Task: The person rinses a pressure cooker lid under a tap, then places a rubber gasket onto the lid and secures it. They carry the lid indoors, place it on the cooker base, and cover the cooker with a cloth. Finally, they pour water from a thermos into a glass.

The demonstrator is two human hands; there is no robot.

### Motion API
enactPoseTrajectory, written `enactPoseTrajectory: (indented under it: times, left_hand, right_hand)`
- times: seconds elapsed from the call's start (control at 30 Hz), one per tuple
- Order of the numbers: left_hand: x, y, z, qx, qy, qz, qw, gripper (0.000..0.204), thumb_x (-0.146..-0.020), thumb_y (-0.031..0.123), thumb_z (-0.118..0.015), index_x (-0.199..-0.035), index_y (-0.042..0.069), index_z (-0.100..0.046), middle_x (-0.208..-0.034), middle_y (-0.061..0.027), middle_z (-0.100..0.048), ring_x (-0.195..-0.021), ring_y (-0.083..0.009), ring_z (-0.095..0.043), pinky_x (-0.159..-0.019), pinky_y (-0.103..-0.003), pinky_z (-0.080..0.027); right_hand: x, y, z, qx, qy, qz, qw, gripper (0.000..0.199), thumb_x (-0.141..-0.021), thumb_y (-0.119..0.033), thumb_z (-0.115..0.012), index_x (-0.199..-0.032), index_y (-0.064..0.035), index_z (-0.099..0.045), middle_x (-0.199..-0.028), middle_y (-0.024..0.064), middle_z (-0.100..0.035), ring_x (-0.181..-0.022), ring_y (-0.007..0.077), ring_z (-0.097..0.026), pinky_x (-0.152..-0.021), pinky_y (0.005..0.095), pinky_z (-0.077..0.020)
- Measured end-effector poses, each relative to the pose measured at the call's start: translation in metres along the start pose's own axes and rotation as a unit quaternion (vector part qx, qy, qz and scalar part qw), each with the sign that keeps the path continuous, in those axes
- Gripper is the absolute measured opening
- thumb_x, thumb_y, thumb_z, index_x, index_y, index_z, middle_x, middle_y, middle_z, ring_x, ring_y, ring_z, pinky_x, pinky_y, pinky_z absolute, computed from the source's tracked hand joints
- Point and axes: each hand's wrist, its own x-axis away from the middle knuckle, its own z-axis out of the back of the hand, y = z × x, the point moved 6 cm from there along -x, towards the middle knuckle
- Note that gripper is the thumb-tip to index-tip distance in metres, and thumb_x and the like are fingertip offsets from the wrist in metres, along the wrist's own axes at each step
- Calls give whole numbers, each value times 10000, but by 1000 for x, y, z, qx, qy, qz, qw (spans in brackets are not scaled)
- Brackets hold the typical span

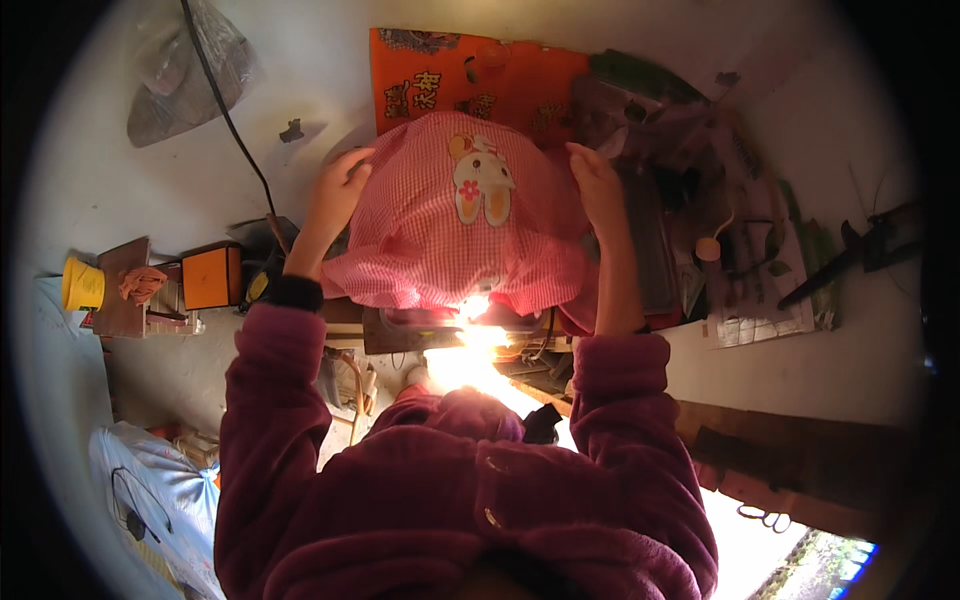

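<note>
A pink-and-white checked cloth (420, 210) with a ruffled near edge spreads in front of me, bulging in the middle. It bears a white rabbit patch (482, 185), whose ears point toward me. At the cloth's far left edge is my left hand (340, 195), its fingers closed on the fabric. My right hand (598, 190) grips the opposite edge, fingertips bent inward and partly hidden by the cloth. Both forearms reach forward in maroon fleece sleeves. What lies under the cloth is hidden, apart from a clear tray rim (515, 322) below the ruffle.
Bright light glares at the near edge. Behind the cloth is an orange printed sheet (400, 80). Left are a dark cable (225, 110), an orange box (208, 278) and a yellow tub (82, 284). A black bracket (850, 255) juts in at right; scissors (763, 517) lie lower right.
</note>
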Motion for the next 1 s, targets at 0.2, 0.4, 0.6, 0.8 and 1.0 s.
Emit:
enactPoseTrajectory:
  times: [0.2,0.4,0.6,0.8,1.0]
  left_hand:
    - [-69,-91,-67,-104,-98,102,984,317,-957,247,-515,-1182,49,-617,-1066,-114,-660,-902,-208,-636,-798,-296,-483]
    - [-72,-117,-110,152,-254,255,921,320,-927,222,-542,-1145,7,-638,-1046,-118,-675,-879,-188,-627,-790,-310,-480]
    - [-79,-129,-132,119,-319,209,917,322,-867,191,-602,-1118,-4,-654,-1071,-128,-674,-941,-232,-632,-817,-322,-483]
    - [-110,-113,-127,179,-263,214,924,348,-890,241,-575,-1135,6,-650,-1055,-129,-679,-996,-226,-626,-851,-318,-477]
    - [-88,-104,-135,27,-283,16,959,390,-923,310,-519,-1206,53,-597,-1161,-122,-648,-1066,-289,-598,-898,-362,-453]
  right_hand:
    - [-56,102,-71,-114,-145,-208,961,370,-935,-283,-500,-1115,10,-636,-1092,115,-656,-1010,230,-604,-862,321,-451]
    - [-52,151,-83,-262,-208,-364,869,251,-838,-176,-619,-1022,-16,-678,-950,74,-683,-806,165,-630,-732,303,-493]
    - [-91,128,-35,-43,-19,-217,975,231,-815,-183,-660,-968,-12,-686,-891,94,-693,-826,213,-637,-707,326,-487]
    - [-118,125,-4,234,100,-180,950,280,-830,-246,-635,-996,-25,-680,-970,147,-686,-900,282,-646,-765,379,-491]
    - [-81,175,-42,185,-90,-194,959,334,-839,-284,-637,-1029,-11,-663,-970,172,-677,-917,280,-645,-774,371,-500]
